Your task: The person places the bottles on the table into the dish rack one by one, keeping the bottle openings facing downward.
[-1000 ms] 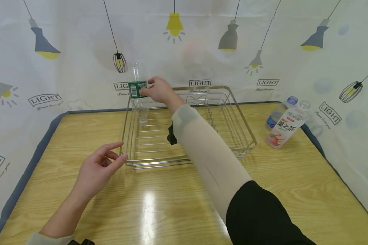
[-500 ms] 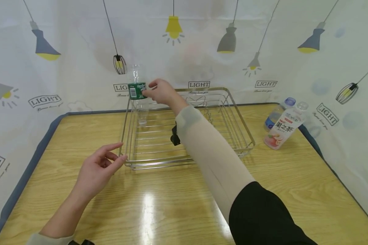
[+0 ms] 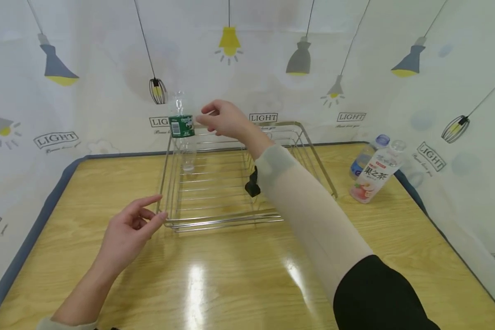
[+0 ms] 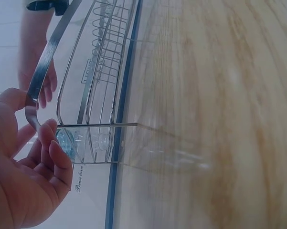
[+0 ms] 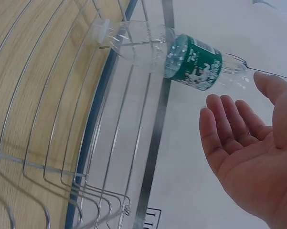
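Note:
A clear plastic bottle (image 3: 182, 126) with a green label stands upside down in the back left corner of the metal wire dish rack (image 3: 214, 220), its white cap (image 5: 101, 31) lowest. My right hand (image 3: 227, 121) is just right of the bottle, fingers loosely bent, holding nothing; the right wrist view shows a gap between the fingertips and the label. At the rack's front left corner, my left hand (image 3: 125, 231) pinches the flat metal rim (image 4: 43, 69) between thumb and index finger, with the other fingers (image 4: 59, 160) curled beneath.
Two more plastic bottles stand right of the rack: a pink peach-tea bottle (image 3: 373, 176), and behind it a blue-labelled bottle (image 3: 365, 158) with a purple-blue neck. The wooden table (image 3: 239, 275) meets a wall covering (image 3: 107, 91) printed with lamps.
My right hand has let go of the green-labelled bottle and drawn back to the right. The bottle stays upside down in the rack. The left hand keeps its place at the corner.

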Tool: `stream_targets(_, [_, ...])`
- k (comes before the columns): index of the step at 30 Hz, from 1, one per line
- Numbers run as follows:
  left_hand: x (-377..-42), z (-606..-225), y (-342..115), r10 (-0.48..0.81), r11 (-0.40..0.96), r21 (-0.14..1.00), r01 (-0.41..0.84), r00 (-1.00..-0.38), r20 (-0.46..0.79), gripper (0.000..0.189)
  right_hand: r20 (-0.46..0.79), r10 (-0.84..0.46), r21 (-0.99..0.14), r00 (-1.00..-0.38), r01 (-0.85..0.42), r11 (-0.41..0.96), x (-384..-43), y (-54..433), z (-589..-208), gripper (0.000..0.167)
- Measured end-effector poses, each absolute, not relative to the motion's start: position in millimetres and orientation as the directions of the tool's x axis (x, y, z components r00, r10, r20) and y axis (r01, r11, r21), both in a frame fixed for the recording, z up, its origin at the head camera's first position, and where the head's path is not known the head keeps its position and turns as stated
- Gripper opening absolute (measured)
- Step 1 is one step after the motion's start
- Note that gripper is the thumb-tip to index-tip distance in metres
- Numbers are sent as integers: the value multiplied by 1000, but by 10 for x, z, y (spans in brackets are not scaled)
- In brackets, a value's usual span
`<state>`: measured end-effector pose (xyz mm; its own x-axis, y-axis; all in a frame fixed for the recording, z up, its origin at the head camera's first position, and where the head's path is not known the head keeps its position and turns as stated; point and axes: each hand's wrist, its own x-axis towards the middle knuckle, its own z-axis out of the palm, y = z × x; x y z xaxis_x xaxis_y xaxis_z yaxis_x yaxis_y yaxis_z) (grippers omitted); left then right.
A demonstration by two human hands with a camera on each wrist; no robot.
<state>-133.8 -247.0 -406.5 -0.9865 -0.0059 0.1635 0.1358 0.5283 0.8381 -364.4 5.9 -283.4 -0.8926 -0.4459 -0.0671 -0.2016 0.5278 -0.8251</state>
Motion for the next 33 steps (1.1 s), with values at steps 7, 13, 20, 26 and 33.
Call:
stream_targets(7, [-1312,-4093,-2443,-7,519,845,133,-987,159,45,0,-490,-847,-872,-261,463,-3407,376,-2743,45])
stream_targets(13, [-1313,-4102,-2443,-12,482,863,150,-984,177,45,49,-515,-872,-856,-288,396,-3069,662,-2625,36])
stream_targets(20, [-1297,-4149,-2463,-16,471,865,171,-979,203,46,75,-550,-890,-832,-305,339,-2640,975,-2616,29])
stream_targets(26, [-1313,-4152,-2441,-18,498,853,159,-981,193,46,97,-560,-885,-823,-329,330,-2377,1259,-2736,28])
stream_targets(33, [-1307,-4151,-2414,-34,494,860,127,-986,165,48,85,-577,-886,-813,-326,329,-2144,1482,-2847,27])
